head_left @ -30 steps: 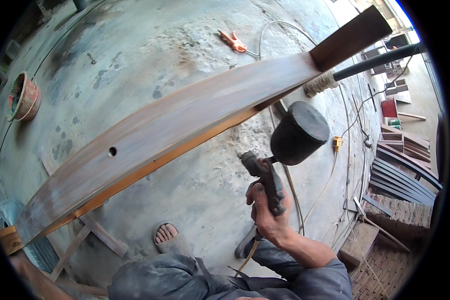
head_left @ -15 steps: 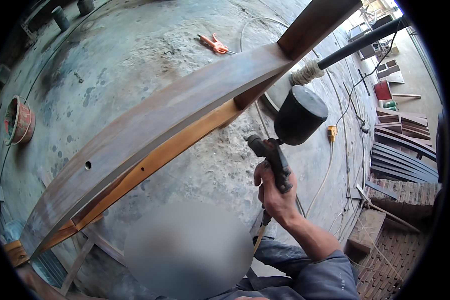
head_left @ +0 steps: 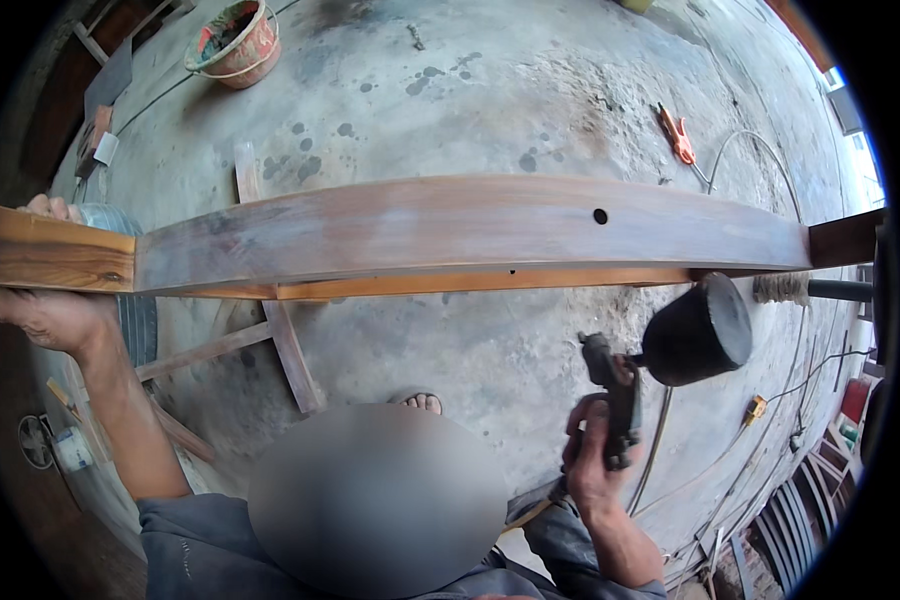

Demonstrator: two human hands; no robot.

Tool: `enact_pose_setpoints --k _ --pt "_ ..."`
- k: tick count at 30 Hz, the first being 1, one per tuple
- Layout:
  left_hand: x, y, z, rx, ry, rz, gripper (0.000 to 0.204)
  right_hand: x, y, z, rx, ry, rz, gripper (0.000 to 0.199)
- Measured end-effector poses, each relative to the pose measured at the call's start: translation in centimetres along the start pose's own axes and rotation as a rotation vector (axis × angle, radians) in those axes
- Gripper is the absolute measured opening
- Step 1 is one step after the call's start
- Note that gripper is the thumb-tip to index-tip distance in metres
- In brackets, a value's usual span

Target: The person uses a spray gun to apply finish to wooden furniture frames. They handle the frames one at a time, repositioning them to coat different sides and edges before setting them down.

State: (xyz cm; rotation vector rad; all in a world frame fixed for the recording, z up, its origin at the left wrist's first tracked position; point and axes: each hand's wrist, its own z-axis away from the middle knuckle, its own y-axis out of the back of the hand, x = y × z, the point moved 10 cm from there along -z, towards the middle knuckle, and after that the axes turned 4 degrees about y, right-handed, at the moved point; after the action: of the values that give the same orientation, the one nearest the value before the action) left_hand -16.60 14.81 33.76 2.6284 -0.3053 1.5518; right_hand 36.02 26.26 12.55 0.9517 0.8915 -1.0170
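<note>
A curved wooden frame point(head_left: 450, 225) stretches across the view from left to right, its broad face brownish with a greyish sheen and one round hole. At its left end, my left hand point(head_left: 55, 318) is closed around a wooden end piece point(head_left: 55, 250), with fingertips showing over the far edge. My right hand point(head_left: 595, 460) grips a dark spray gun point(head_left: 622, 395) below the right part of the frame, apart from it. A black cup point(head_left: 705, 325) sits on the gun. A hose runs down from its handle.
A reddish bucket point(head_left: 245, 60) stands on the concrete floor at the far left. An orange air blow gun point(head_left: 678, 140) lies beyond the frame. A dark pole point(head_left: 840, 290) meets the frame's right end. Curved slats point(head_left: 785, 530) lie at the lower right, and cords cross the floor.
My view has turned left, so the frame now lies nearly level. My left hand has come into view on its left end. The spray gun stays in my right hand, lower in the picture.
</note>
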Motion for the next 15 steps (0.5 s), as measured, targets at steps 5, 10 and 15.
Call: enact_pose_setpoints --k 5,10,15 --pt "0.7 0.3 1.0 0.08 0.036 -0.033 0.097 -2.1 -5.0 0.4 -0.181 0.095 -0.025 0.052" --pt "0.9 -0.4 1.3 0.061 0.035 -0.07 0.089 -3.2 -8.1 0.3 -0.366 0.16 0.009 0.055" --pt "1.0 -0.9 1.2 0.073 0.023 -0.092 0.097 -5.2 -10.2 0.8 -0.558 0.485 0.187 0.057"
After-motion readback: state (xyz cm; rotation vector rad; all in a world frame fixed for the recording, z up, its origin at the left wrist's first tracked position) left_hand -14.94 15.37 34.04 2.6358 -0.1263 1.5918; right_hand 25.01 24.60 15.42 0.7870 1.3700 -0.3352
